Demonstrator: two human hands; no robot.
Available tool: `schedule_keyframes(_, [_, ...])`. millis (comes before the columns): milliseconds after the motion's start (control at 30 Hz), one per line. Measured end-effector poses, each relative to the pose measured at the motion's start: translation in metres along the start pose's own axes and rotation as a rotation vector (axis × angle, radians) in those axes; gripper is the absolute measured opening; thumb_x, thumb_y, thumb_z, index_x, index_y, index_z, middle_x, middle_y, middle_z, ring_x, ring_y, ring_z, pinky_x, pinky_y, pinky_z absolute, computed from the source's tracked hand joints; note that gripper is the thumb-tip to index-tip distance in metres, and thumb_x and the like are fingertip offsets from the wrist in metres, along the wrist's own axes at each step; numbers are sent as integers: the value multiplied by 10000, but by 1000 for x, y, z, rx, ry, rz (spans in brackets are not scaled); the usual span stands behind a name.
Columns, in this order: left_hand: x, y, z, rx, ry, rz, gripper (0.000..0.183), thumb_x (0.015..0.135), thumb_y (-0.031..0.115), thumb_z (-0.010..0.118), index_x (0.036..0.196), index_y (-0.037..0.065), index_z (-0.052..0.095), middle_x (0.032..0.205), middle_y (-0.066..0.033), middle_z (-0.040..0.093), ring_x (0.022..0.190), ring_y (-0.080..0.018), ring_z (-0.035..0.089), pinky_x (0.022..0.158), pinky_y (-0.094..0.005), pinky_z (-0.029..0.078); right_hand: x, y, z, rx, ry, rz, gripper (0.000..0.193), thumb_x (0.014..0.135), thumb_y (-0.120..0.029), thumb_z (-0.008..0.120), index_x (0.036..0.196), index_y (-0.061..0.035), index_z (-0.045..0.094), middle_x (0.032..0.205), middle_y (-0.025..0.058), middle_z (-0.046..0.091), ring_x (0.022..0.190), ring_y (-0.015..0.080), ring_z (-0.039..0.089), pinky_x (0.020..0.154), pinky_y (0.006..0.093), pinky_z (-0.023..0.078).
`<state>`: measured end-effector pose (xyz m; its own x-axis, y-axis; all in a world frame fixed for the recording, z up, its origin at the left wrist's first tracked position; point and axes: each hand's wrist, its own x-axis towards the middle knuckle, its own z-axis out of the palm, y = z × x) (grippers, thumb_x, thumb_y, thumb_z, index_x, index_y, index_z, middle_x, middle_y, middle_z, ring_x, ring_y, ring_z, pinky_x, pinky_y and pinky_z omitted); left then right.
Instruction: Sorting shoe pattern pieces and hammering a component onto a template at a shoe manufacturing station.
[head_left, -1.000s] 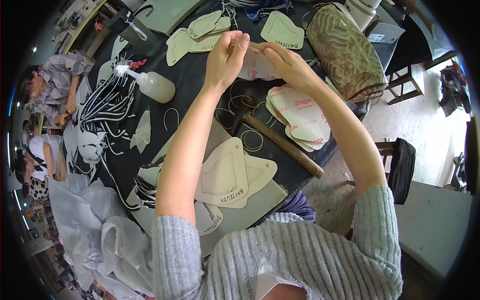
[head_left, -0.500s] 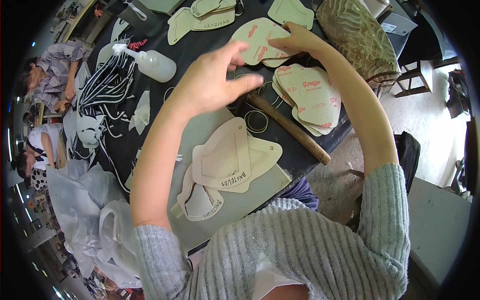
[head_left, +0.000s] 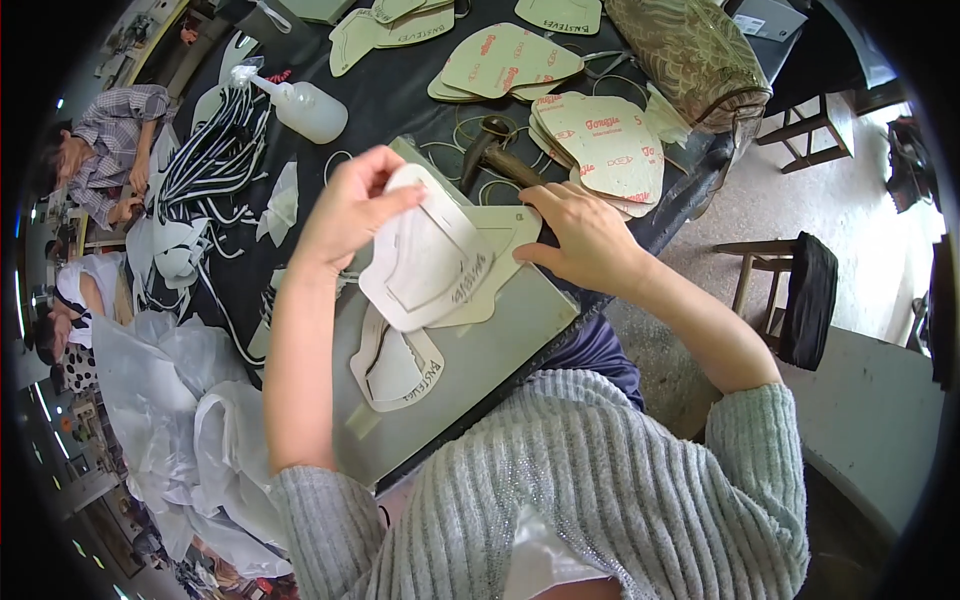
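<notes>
Cream, curved, line-marked template (head_left: 418, 262) pinched in left hand (head_left: 350, 212); right hand (head_left: 592, 238), half-open, touches another template (head_left: 507, 232).

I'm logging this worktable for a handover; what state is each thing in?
Upper template: tilted
Lower template: flat, partly covered
Left hand: pinching upper template
Right hand: at lower template's edge
Small template: lying flat
Hammer: lying, handle partly hidden
Red-printed pieces: two loose stacks
Plastic sheeting: crumpled
Squeeze bottle: fill level unclear

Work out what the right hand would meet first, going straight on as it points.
Probably the lower cream template, which the right hand seems to touch; beyond, perhaps the raised template in the left hand, though depth is unclear.
</notes>
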<state>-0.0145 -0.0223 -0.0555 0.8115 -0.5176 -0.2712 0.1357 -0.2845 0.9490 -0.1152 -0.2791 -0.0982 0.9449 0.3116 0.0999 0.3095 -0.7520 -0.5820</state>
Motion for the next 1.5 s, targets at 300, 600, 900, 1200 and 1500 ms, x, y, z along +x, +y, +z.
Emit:
schedule_keyframes(300, [-51,14,68,852,601,1101,159,713,-42,714,791,26,592,928,-104,686,789,-245,682,686,-297,561,3,-7,4,926,-215,461,214,952,-187,581,1025,4,520,859,43,621,813,85,641,628,233,565])
schedule_keyframes(600, [-37,-9,103,1140,628,1115,116,781,59,671,888,19,647,965,-85,679,853,-214,653,707,-327,516,-1,-43,12,1595,253,527,377,995,-139,506,1306,71,464,1085,139,626,916,188,655,774,345,602])
schedule_keyframes(900, [-43,37,73,1208,809,1228,156,773,19,709,927,23,684,930,-71,680,782,-219,619,625,-309,458,6,-39,3,1669,323,527,329,1010,-159,478,1255,59,509,1073,124,646,921,180,666,764,313,595])
schedule_keyframes(1200, [-26,19,73,1094,734,986,372,779,222,778,1044,-4,650,989,-93,657,860,-230,613,811,-371,463,9,-33,1,1707,309,468,301,998,-171,514,1243,2,544,1041,78,648,901,133,650,760,281,565])
schedule_keyframes(1500, [-11,-6,46,123,797,358,402,830,260,777,1019,-14,551,914,-76,623,800,-130,595,721,-270,496,12,-29,13,1872,301,384,325,1015,-188,469,1267,9,523,1130,117,645,986,175,660,870,363,562])
